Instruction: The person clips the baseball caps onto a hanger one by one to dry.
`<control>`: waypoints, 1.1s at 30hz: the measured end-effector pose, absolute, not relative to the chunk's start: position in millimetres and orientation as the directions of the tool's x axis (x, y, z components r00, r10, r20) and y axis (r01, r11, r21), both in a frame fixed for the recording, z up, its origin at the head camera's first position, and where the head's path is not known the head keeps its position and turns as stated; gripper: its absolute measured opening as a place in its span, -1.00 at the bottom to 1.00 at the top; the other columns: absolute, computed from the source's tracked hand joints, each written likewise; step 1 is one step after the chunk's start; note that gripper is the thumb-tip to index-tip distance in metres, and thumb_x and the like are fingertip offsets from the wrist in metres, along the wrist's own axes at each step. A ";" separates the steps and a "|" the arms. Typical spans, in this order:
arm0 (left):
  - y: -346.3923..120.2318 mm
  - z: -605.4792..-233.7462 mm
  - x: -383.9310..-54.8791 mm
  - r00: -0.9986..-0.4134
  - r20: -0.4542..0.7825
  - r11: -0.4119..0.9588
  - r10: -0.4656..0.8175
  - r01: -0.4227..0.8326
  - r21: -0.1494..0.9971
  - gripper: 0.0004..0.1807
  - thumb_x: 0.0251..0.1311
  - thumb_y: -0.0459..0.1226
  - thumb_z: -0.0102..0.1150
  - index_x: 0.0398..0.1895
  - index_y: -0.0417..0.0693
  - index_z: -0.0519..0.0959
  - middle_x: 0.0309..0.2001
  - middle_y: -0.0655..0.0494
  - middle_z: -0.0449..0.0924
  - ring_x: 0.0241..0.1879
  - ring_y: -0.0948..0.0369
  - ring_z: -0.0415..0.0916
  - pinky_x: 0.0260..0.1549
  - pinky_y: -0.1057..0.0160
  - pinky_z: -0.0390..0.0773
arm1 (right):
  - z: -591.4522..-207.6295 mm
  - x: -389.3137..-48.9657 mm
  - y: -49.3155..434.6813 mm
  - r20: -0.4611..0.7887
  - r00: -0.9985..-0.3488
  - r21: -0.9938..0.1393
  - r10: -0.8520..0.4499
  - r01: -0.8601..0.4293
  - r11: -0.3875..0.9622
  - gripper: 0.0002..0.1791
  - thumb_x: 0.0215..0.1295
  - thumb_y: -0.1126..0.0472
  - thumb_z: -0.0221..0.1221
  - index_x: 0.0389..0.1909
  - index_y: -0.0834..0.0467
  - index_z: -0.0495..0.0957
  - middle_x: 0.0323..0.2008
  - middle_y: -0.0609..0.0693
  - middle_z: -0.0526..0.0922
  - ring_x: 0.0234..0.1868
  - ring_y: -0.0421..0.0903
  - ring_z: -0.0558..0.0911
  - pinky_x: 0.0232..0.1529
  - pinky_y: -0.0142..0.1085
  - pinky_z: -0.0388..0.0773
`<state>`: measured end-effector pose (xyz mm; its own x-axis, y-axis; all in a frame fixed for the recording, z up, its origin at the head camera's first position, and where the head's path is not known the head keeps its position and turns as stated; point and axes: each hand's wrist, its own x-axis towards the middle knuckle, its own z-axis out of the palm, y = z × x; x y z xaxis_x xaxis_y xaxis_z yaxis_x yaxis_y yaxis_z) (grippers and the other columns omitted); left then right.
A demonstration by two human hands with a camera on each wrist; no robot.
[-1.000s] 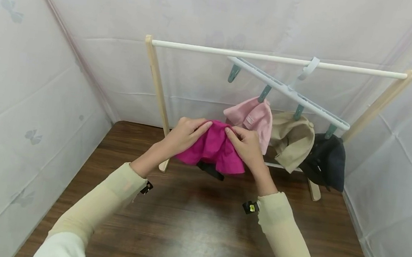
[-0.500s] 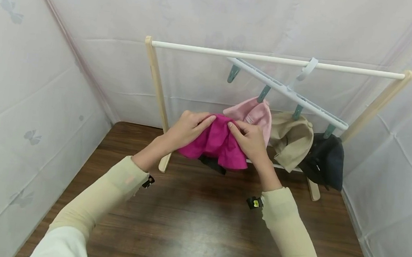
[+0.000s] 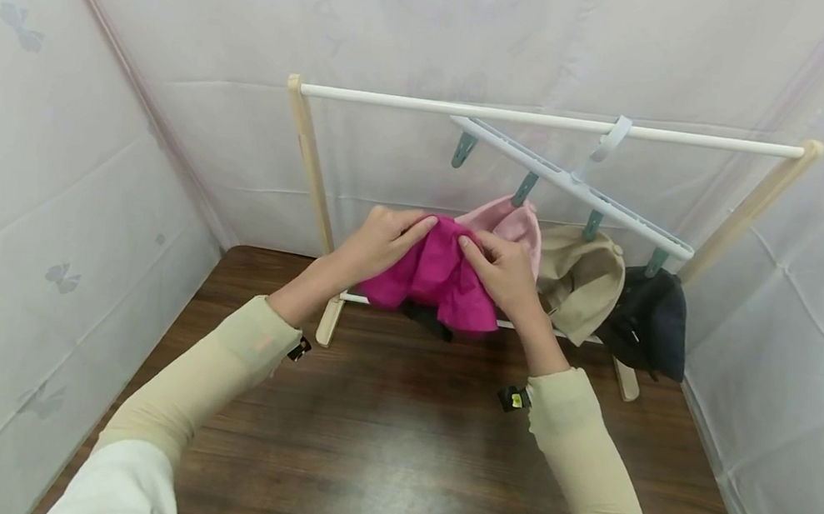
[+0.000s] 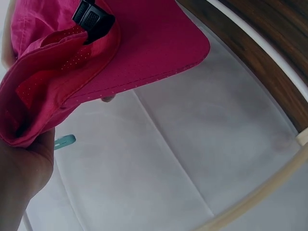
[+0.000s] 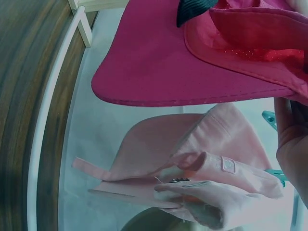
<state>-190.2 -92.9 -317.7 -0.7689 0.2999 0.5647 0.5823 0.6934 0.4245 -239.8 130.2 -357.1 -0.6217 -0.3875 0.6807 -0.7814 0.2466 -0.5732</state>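
Note:
Both hands hold a magenta cap (image 3: 440, 273) in front of the rack, below the hanger. My left hand (image 3: 382, 243) pinches its upper edge on the left, thumb on the near side. On the right, my right hand (image 3: 506, 277) pinches the same edge. A dark strap (image 3: 426, 320) dangles under the cap; the left wrist view shows its black buckle (image 4: 95, 20) and the cap's brim (image 4: 159, 43). Just behind, a pink cap (image 3: 506, 219) hangs from a clip, partly hidden by the magenta one. A free teal clip (image 3: 463, 150) hangs at the hanger's left end.
A pale blue hanger (image 3: 567, 179) hooks slantwise over the white bar (image 3: 413, 104) of a wooden rack. A beige cap (image 3: 581, 279) and a dark cap (image 3: 648, 324) hang from its clips on the right. Below lies the brown wooden surface (image 3: 363, 436), with white cloth walls around.
Both hands have raised the magenta cap and moved it away from me, slightly right. It now covers more of the pink cap. Grip unchanged.

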 end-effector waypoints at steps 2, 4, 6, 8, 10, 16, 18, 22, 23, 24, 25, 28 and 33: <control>-92.6 -314.0 -191.6 -0.776 0.552 0.696 0.304 0.577 0.427 -0.69 0.55 -0.22 0.02 -0.39 -0.13 0.60 -0.56 0.06 0.53 -0.45 0.17 0.44 -0.35 0.21 0.49 | -355.1 -240.1 131.0 0.675 -0.622 -0.572 -0.396 -0.781 0.252 -0.87 0.40 0.24 0.28 -0.25 0.23 0.74 -0.59 0.01 0.62 -0.55 -0.20 0.46 -0.50 -0.51 0.33; -92.5 -310.5 -193.2 -0.784 0.538 0.700 0.308 0.570 0.430 -0.69 0.56 -0.22 0.01 -0.35 -0.14 0.63 -0.51 0.04 0.59 -0.43 0.17 0.47 -0.32 0.20 0.53 | -353.3 -240.7 131.7 0.669 -0.625 -0.573 -0.401 -0.778 0.257 -0.86 0.38 0.23 0.31 -0.18 0.23 0.75 -0.55 0.02 0.66 -0.54 -0.19 0.48 -0.49 -0.51 0.34; -92.7 -307.8 -194.7 -0.790 0.529 0.702 0.311 0.566 0.433 -0.69 0.57 -0.21 0.00 -0.30 -0.15 0.66 -0.46 0.03 0.65 -0.40 0.17 0.50 -0.29 0.20 0.55 | -351.3 -240.8 131.8 0.662 -0.629 -0.577 -0.407 -0.775 0.258 -0.85 0.36 0.21 0.33 -0.19 0.22 0.74 -0.55 0.01 0.66 -0.54 -0.17 0.48 -0.48 -0.49 0.34; -93.3 -306.8 -196.4 -0.790 0.526 0.703 0.315 0.566 0.430 -0.69 0.57 -0.20 -0.01 -0.27 -0.15 0.67 -0.43 0.02 0.66 -0.40 0.17 0.50 -0.28 0.19 0.56 | -349.0 -240.6 131.2 0.660 -0.627 -0.578 -0.413 -0.776 0.254 -0.86 0.35 0.20 0.35 -0.22 0.21 0.72 -0.58 0.00 0.62 -0.56 -0.17 0.48 -0.50 -0.47 0.35; -94.4 -307.1 -197.9 -0.787 0.527 0.703 0.320 0.570 0.425 -0.69 0.57 -0.19 -0.01 -0.25 -0.15 0.67 -0.43 0.03 0.67 -0.40 0.17 0.51 -0.29 0.19 0.57 | -346.8 -239.9 130.5 0.656 -0.626 -0.578 -0.422 -0.776 0.252 -0.85 0.32 0.19 0.37 -0.22 0.21 0.72 -0.58 -0.02 0.62 -0.56 -0.17 0.50 -0.50 -0.46 0.39; -98.9 -309.9 -202.5 -0.785 0.519 0.706 0.338 0.576 0.411 -0.69 0.57 -0.18 -0.01 -0.24 -0.13 0.67 -0.44 0.05 0.65 -0.43 0.18 0.47 -0.32 0.20 0.55 | -342.9 -239.7 129.1 0.652 -0.628 -0.558 -0.426 -0.777 0.291 -0.83 0.34 0.16 0.36 -0.30 0.21 0.70 -0.67 -0.05 0.50 -0.63 -0.18 0.44 -0.57 -0.44 0.30; -100.0 -310.4 -204.4 -0.784 0.517 0.707 0.344 0.578 0.407 -0.70 0.57 -0.18 0.00 -0.27 -0.12 0.66 -0.47 0.07 0.61 -0.44 0.19 0.44 -0.34 0.21 0.52 | -341.7 -240.3 129.0 0.654 -0.630 -0.549 -0.419 -0.776 0.310 -0.82 0.37 0.15 0.34 -0.33 0.19 0.70 -0.69 -0.05 0.48 -0.65 -0.18 0.41 -0.57 -0.40 0.27; -102.0 -309.9 -207.8 -0.783 0.513 0.703 0.352 0.583 0.408 -0.70 0.57 -0.17 0.00 -0.31 -0.10 0.62 -0.53 0.08 0.53 -0.47 0.19 0.40 -0.37 0.21 0.48 | -338.4 -240.6 128.9 0.656 -0.635 -0.538 -0.408 -0.773 0.336 -0.83 0.38 0.14 0.32 -0.31 0.17 0.73 -0.69 -0.06 0.52 -0.64 -0.18 0.44 -0.28 -0.30 0.37; -102.4 -309.5 -208.6 -0.782 0.512 0.700 0.357 0.586 0.407 -0.70 0.57 -0.16 0.00 -0.30 -0.10 0.62 -0.53 0.08 0.53 -0.46 0.18 0.40 -0.37 0.21 0.48 | -337.7 -240.6 128.9 0.656 -0.638 -0.541 -0.403 -0.770 0.339 -0.83 0.38 0.14 0.32 -0.30 0.17 0.74 -0.69 -0.06 0.53 -0.63 -0.17 0.44 -0.24 -0.27 0.36; -102.8 -309.0 -209.3 -0.781 0.511 0.697 0.360 0.589 0.409 -0.70 0.57 -0.16 -0.01 -0.28 -0.09 0.63 -0.51 0.08 0.56 -0.45 0.19 0.41 -0.36 0.21 0.48 | -337.1 -240.6 128.9 0.655 -0.642 -0.545 -0.399 -0.766 0.340 -0.83 0.38 0.13 0.32 -0.30 0.17 0.73 -0.69 -0.06 0.53 -0.63 -0.17 0.44 -0.21 -0.26 0.35; -103.3 -308.5 -210.1 -0.779 0.510 0.693 0.364 0.592 0.410 -0.70 0.57 -0.16 -0.01 -0.26 -0.09 0.64 -0.48 0.08 0.59 -0.44 0.19 0.43 -0.34 0.21 0.49 | -336.6 -240.4 128.7 0.654 -0.646 -0.549 -0.394 -0.764 0.341 -0.82 0.38 0.13 0.32 -0.31 0.17 0.73 -0.69 -0.06 0.51 -0.63 -0.16 0.44 -0.21 -0.26 0.35; -105.9 -307.5 -211.5 -0.782 0.497 0.690 0.376 0.595 0.413 -0.71 0.58 -0.17 -0.02 -0.18 -0.10 0.67 -0.38 0.06 0.67 -0.41 0.19 0.46 -0.31 0.20 0.51 | -336.1 -240.0 127.7 0.646 -0.657 -0.563 -0.388 -0.754 0.338 -0.81 0.39 0.12 0.31 -0.32 0.17 0.72 -0.69 -0.06 0.49 -0.62 -0.16 0.41 -0.39 -0.33 0.30; -111.0 -307.1 -213.7 -0.795 0.468 0.687 0.385 0.586 0.430 -0.71 0.58 -0.17 -0.02 -0.11 -0.09 0.69 -0.32 0.05 0.70 -0.43 0.20 0.45 -0.34 0.22 0.50 | -336.0 -240.2 126.0 0.630 -0.674 -0.580 -0.386 -0.739 0.344 -0.80 0.40 0.09 0.30 -0.24 0.16 0.76 -0.66 -0.06 0.54 -0.61 -0.17 0.42 -0.44 -0.38 0.27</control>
